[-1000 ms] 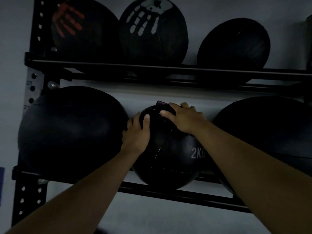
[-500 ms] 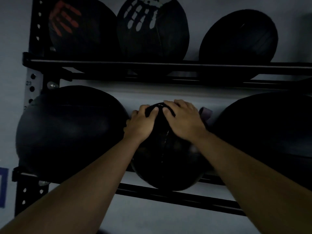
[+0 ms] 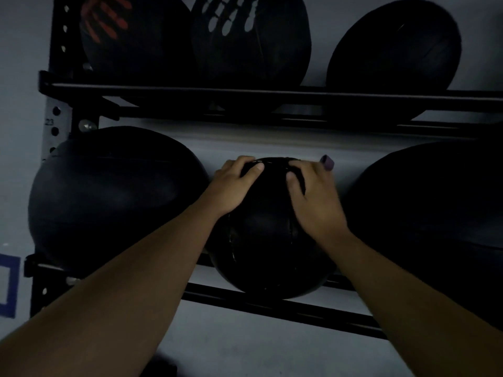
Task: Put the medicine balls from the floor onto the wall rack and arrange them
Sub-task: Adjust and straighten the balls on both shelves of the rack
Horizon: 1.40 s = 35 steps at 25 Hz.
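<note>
A small black medicine ball rests on the lower rail of the black wall rack, between two larger black balls. My left hand lies on its upper left, fingers curled over the top. My right hand presses on its upper right, fingers spread, and a small purple tag sticks up behind the fingers. A big black ball sits to the left and another big one to the right, both on the same shelf.
The upper shelf holds three black balls: one with a red handprint, one with a white handprint, one plain. A perforated upright stands at left. A blue-outlined square is on the grey wall.
The small ball has been turned on the rail: the 2KG print is no longer in view. Both hands have shifted along its top, the right one to the right.
</note>
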Each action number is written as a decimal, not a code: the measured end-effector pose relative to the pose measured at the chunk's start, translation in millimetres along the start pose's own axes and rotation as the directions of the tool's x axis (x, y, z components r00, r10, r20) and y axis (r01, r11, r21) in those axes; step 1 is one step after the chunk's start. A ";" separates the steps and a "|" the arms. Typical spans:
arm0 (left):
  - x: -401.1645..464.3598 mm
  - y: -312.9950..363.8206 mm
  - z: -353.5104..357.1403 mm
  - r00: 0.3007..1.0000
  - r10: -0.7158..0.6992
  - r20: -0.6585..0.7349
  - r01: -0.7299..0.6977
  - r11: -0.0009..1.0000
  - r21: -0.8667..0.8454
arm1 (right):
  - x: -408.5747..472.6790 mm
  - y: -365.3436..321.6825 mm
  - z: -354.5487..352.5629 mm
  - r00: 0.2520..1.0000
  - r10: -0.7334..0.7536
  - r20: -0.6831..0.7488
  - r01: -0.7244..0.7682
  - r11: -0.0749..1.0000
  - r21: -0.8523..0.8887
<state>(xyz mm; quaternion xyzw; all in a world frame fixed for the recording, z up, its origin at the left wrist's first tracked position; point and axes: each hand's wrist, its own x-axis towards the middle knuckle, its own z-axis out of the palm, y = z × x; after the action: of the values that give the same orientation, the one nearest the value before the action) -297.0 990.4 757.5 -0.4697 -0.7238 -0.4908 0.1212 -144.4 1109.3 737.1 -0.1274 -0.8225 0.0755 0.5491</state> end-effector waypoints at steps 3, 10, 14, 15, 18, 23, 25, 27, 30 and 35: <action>3.7 -1.4 0.1 1.000 -0.010 -0.011 0.011 0.999 0.044 | -55.6 -10.2 12.2 0.999 0.033 -0.014 -0.035 0.980 -0.197; 20.1 12.4 -9.3 0.972 -0.233 0.014 0.233 0.972 -0.025 | 4.2 -0.1 0.9 0.982 0.011 0.189 0.018 0.989 -0.150; 21.0 16.1 -17.1 0.922 -0.381 0.064 0.385 0.922 -0.044 | 63.0 10.3 -14.7 0.869 -0.032 0.493 0.072 0.995 -0.063; 17.6 16.0 -15.9 0.936 -0.352 0.026 0.353 0.935 -0.032 | 68.0 12.6 -14.9 0.856 -0.036 0.516 0.067 0.997 -0.041; -0.7 4.3 0.5 0.975 -0.192 -0.116 0.187 0.981 -0.047 | 68.7 14.8 -13.2 0.856 -0.045 0.515 0.064 0.998 -0.018; -29.9 -20.8 10.5 0.973 0.153 -0.174 -0.184 0.966 -0.181 | 24.0 3.9 -4.5 0.995 0.013 0.103 -0.013 1.000 -0.004; -27.2 -17.6 8.6 0.977 0.137 -0.163 -0.164 0.973 -0.163 | -17.8 1.8 4.0 0.999 0.036 -0.032 -0.037 0.998 -0.041; -24.0 -18.3 8.1 0.980 0.129 -0.148 -0.151 0.977 -0.149 | -52.2 0.5 12.8 0.999 0.036 -0.038 -0.040 0.992 -0.120; -14.5 -11.1 5.2 0.991 0.044 -0.125 -0.063 0.987 -0.150 | -31.7 3.5 11.1 0.999 0.047 0.022 -0.044 0.989 -0.142; 9.5 1.6 6.9 0.965 -0.246 -0.089 0.224 0.953 -0.205 | 45.3 13.4 -7.4 0.942 0.058 0.332 -0.026 0.995 -0.101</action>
<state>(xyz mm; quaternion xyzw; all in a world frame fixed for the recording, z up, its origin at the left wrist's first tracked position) -298.7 1001.5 761.1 -0.3612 -0.7153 -0.5956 0.0568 -152.4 1135.3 776.5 -0.1562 -0.9034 0.0686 0.3933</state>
